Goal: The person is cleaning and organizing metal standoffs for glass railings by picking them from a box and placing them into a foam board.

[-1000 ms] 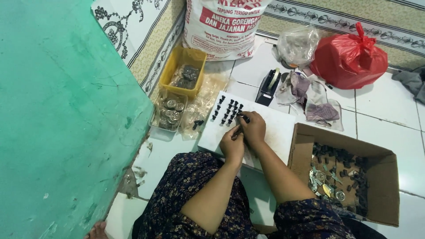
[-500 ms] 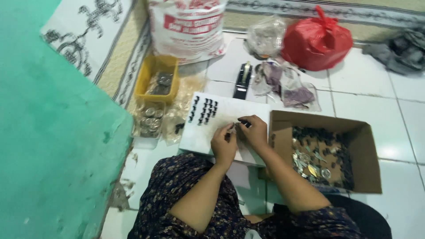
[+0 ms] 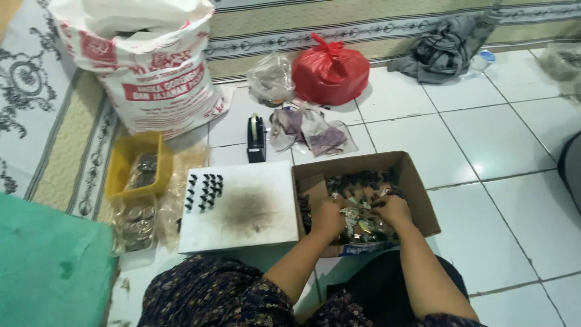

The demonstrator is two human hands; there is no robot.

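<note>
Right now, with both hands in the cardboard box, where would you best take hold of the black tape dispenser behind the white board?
Grip the tape dispenser across its two flat long sides, coming from above. It stands upright and narrow on the tile, end-on to the person, with bare floor at both flanks; the white board lies just in front. Both hands, left and right, are in the cardboard box.

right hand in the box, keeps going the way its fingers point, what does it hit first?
The right hand points away from the body, fingers in the pile of small metal parts. Pushed on, it would probably plough through more of them, then meet the cardboard box at its far wall; depth is unclear.
</note>
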